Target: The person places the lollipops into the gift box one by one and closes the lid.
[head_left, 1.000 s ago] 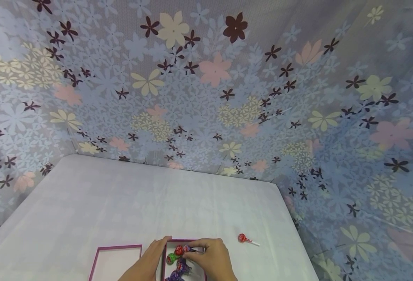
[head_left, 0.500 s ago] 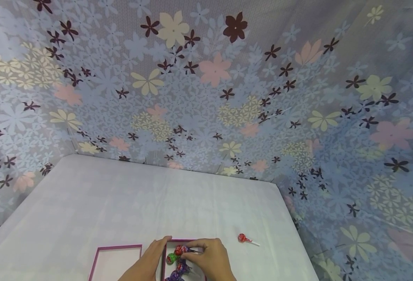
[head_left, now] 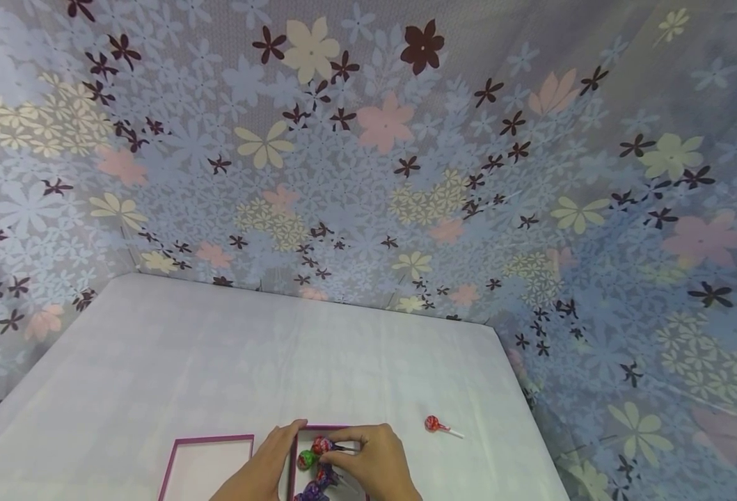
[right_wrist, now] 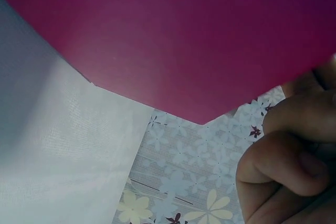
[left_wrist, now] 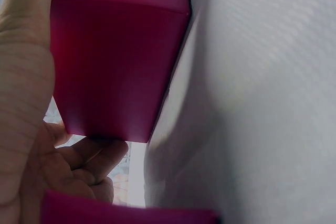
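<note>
In the head view, my right hand (head_left: pixel 377 459) reaches into a magenta-rimmed box (head_left: pixel 321 426) and pinches a red-and-purple wrapped lollipop (head_left: pixel 326 445) between thumb and fingers. A green-wrapped lollipop (head_left: pixel 306 459) lies just left of it. Purple-wrapped lollipops (head_left: pixel 312 491) lie nearer to me in the same box. My left hand (head_left: pixel 266 460) grips the box's left side. The left wrist view shows that left hand (left_wrist: pixel 26 93) with its fingers around the box's magenta wall (left_wrist: pixel 113 72). In the right wrist view, curled right-hand fingers (right_wrist: pixel 281 163) show beside the outer wall (right_wrist: pixel 168 45).
Left of the box lies a shallow magenta-edged tray or lid (head_left: pixel 213 440) with a pale inside. A red-wrapped lollipop (head_left: pixel 432 423) with a white stick lies on the white-covered table (head_left: pixel 318 362) to the right. Flower-patterned cloth (head_left: pixel 368 174) hangs behind and at both sides.
My right hand has shifted the pinched lollipop slightly left, up against the red lollipop head in the box. My left hand stays on the box's left side.
</note>
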Demonstrator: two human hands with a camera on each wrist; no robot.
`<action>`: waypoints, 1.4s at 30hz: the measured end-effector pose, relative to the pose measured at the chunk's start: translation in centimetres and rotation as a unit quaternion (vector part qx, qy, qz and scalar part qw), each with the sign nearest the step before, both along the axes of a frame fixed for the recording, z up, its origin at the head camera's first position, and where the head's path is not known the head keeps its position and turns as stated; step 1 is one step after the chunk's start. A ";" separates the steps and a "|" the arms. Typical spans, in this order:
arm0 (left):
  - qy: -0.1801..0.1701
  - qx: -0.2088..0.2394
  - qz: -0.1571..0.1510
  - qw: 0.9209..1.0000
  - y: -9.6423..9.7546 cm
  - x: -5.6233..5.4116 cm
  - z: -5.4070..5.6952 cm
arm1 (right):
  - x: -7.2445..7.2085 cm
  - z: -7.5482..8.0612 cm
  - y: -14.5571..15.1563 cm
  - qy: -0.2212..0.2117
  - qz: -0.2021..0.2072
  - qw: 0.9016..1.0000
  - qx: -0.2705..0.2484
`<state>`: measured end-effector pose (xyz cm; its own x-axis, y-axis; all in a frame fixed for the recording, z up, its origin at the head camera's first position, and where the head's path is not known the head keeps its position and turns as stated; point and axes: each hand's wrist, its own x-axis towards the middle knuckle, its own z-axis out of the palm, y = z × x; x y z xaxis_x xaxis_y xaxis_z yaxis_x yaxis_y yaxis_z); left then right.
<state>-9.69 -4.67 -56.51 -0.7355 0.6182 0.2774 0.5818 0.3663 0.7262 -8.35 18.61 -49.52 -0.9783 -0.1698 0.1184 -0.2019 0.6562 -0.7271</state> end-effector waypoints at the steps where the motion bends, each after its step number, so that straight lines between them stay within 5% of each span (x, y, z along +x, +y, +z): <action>1: 0.003 0.002 -0.001 1.000 0.0 0.0 0.0 | 0.0 0.0 0.0 0.001 0.001 1.000 0.002; 19: 0.000 -0.003 -0.002 1.000 0.0 -0.1 0.0 | -0.2 -1.7 0.2 0.004 0.046 0.998 0.033; 34: -0.058 -0.005 -0.002 0.998 0.0 -0.1 0.4 | -0.2 -1.7 0.2 -0.006 0.057 0.997 0.055; 42: 0.000 -0.021 0.007 1.000 0.1 -0.2 0.0 | -0.3 -1.9 0.2 0.002 0.060 0.996 0.063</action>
<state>-9.87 -4.56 -56.47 -0.7444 0.6187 0.2513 0.5764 0.4053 0.7095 -8.65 18.80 -51.46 -0.9497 -0.2989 0.0929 -0.2871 0.7136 -0.6390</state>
